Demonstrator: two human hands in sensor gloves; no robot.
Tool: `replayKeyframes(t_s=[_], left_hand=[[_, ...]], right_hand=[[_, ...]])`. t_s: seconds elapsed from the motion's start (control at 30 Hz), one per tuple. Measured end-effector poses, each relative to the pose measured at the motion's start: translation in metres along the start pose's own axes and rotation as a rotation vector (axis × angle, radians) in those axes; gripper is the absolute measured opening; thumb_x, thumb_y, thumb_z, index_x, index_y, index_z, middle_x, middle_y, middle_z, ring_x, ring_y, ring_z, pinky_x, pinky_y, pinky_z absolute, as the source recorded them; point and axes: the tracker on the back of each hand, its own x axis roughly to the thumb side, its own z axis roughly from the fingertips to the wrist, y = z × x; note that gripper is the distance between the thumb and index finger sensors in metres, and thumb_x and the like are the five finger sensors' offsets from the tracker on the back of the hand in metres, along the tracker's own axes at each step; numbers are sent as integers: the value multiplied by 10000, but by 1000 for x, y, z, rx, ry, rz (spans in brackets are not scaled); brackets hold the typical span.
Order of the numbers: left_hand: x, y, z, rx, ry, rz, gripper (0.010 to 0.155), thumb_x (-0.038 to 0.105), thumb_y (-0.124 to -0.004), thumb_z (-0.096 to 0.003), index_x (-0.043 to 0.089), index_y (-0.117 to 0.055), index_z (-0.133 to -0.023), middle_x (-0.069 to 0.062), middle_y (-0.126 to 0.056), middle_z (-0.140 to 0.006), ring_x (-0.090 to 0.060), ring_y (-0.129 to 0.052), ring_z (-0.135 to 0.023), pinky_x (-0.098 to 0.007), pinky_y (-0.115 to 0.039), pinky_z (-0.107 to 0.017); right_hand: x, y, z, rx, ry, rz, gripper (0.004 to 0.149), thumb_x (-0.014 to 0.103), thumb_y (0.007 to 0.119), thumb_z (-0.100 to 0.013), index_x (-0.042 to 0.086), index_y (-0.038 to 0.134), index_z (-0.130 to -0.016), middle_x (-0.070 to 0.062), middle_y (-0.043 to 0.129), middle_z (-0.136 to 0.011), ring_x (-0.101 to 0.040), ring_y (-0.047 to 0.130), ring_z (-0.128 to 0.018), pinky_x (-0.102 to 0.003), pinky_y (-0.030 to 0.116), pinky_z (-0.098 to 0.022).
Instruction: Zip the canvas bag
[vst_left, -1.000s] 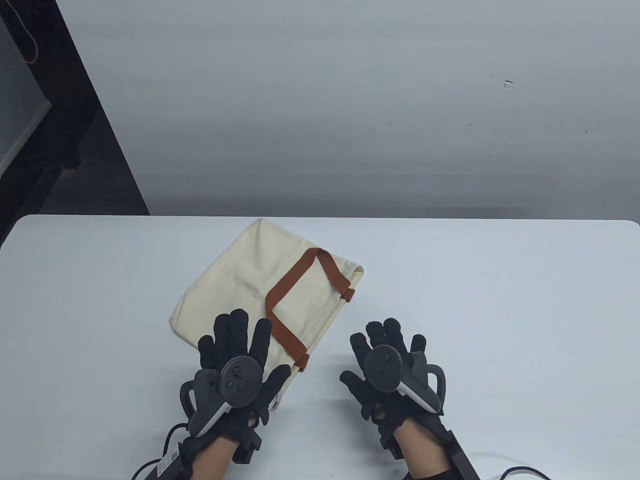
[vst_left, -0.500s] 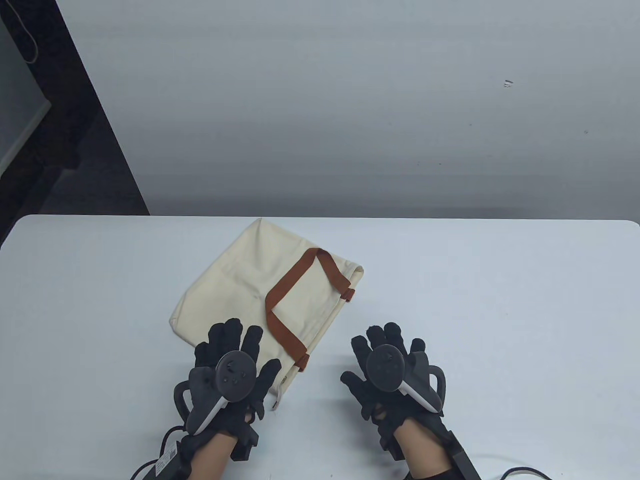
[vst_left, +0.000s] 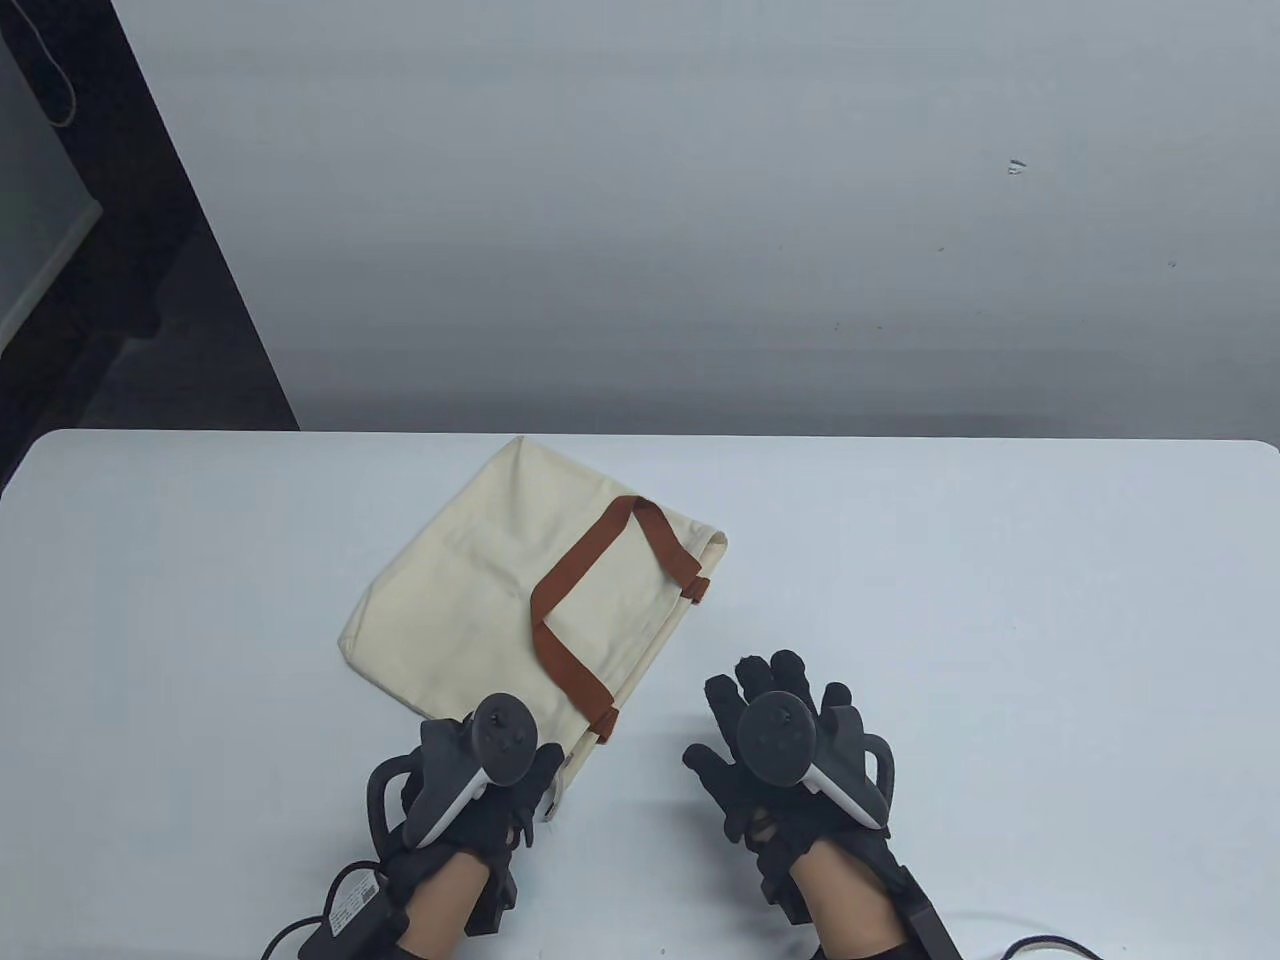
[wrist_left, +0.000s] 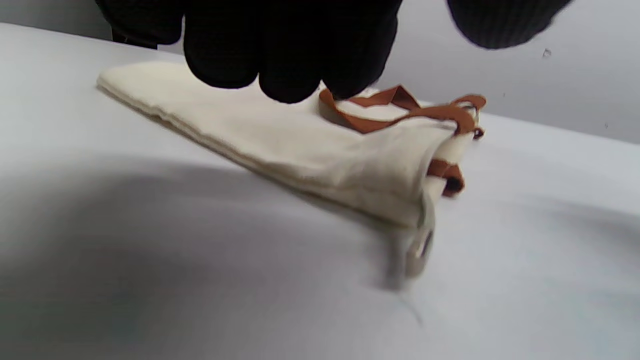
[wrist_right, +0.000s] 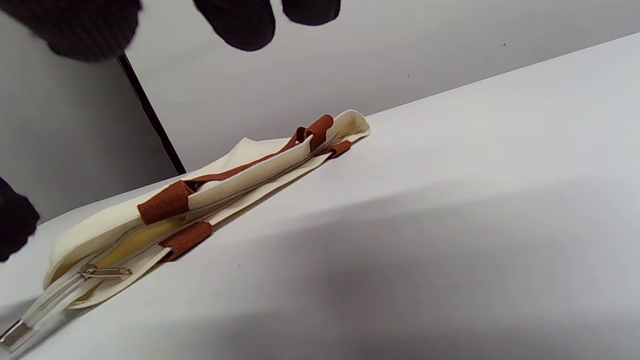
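Note:
A cream canvas bag (vst_left: 500, 590) with brown straps (vst_left: 560, 650) lies flat on the white table, its mouth facing right. In the right wrist view the bag (wrist_right: 240, 185) gapes open, and the zipper pull (wrist_right: 105, 272) sits near the near end. The zipper tail (vst_left: 553, 800) sticks out at the near corner. My left hand (vst_left: 520, 790) hovers at that near corner with fingers curled down, thumb apart, holding nothing; its fingertips (wrist_left: 295, 75) hang over the bag (wrist_left: 300, 145). My right hand (vst_left: 745, 710) is spread open, just right of the bag, holding nothing.
The white table (vst_left: 1000, 620) stretches far right and left of the bag. A grey wall stands behind its far edge, with a dark post (vst_left: 150, 200) at the back left. Cables (vst_left: 1040, 945) trail from both wrists at the near edge.
My left hand has slid back off the bag toward its near corner, tilted, and curled its fingers. The right hand and the bag have barely moved.

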Motion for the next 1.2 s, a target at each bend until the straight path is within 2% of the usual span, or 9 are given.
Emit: replayKeyframes(t_s=[0.13, 0.3, 0.4, 0.6, 0.73, 0.8, 0.93, 1.03, 1.2], left_hand=[[7, -19, -7, -109, 25, -91, 557, 627, -726, -348, 309, -850, -788, -14, -911, -825, -318, -906, -794, -553, -702, -623], [23, -28, -7, -60, 68, -238, 575, 649, -741, -318, 276, -902, -725, -17, -972, -721, -316, -966, -685, -543, -745, -574], [30, -35, -6, -108, 110, -305, 594, 681, -726, -301, 277, -926, -687, -20, -992, -675, -318, -982, -640, -542, -757, -552], [43, -43, -6, -8, 110, -416, 515, 634, -761, -315, 259, -943, -617, -20, -1016, -581, -313, -1007, -552, -535, -782, -512], [43, -43, -6, 19, 81, -391, 389, 524, -805, -351, 255, -954, -589, -8, -1026, -541, -303, -1018, -514, -530, -792, -506], [37, -39, -8, -33, 14, -299, 386, 508, -801, -351, 269, -946, -618, 0, -1014, -575, -295, -1006, -540, -524, -783, -526], [24, -32, -8, -121, -92, -51, 382, 489, -799, -350, 296, -922, -656, 1, -991, -595, -266, -999, -504, -510, -787, -507], [23, -25, -5, -134, -149, 23, 380, 484, -793, -354, 303, -908, -667, 0, -975, -592, -260, -983, -475, -502, -782, -485], [30, -21, 2, -155, -228, 87, 380, 481, -795, -353, 303, -906, -669, 4, -970, -583, -248, -960, -413, -467, -783, -396]], right_hand=[[0, 1, 0, 12, 0, -2, 721, 611, 642, -383, 314, 413, -999, -21, 257, -1098, -303, 133, -1047, -663, 96, -655], [1, 1, 0, 24, -3, -4, 721, 610, 642, -383, 309, 418, -999, -27, 264, -1097, -307, 138, -1045, -662, 106, -654], [2, 3, 0, 34, -6, -3, 719, 609, 642, -383, 307, 422, -998, -27, 268, -1096, -308, 140, -1044, -662, 106, -653], [5, 5, -1, 54, -12, -11, 717, 605, 643, -383, 304, 426, -997, -28, 271, -1095, -310, 141, -1044, -661, 108, -654], [6, 7, -2, 63, -16, -5, 718, 606, 645, -383, 302, 429, -996, -33, 284, -1095, -312, 149, -1044, -661, 111, -654], [7, 8, -2, 71, -19, -4, 717, 604, 653, -383, 298, 438, -995, -38, 316, -1093, -315, 165, -1046, -663, 116, -654], [11, 10, -3, 71, -54, -24, 669, 574, 688, -385, 278, 536, -965, -48, 548, -1036, -344, 410, -1030, -671, 189, -664], [20, 14, -6, 84, -110, -57, 602, 533, 720, -387, 259, 634, -916, -58, 740, -899, -351, 713, -863, -633, 451, -659], [37, 29, -11, 126, -175, -127, 528, 461, 759, -390, 239, 705, -866, -71, 829, -731, -333, 831, -598, -526, 657, -475]])
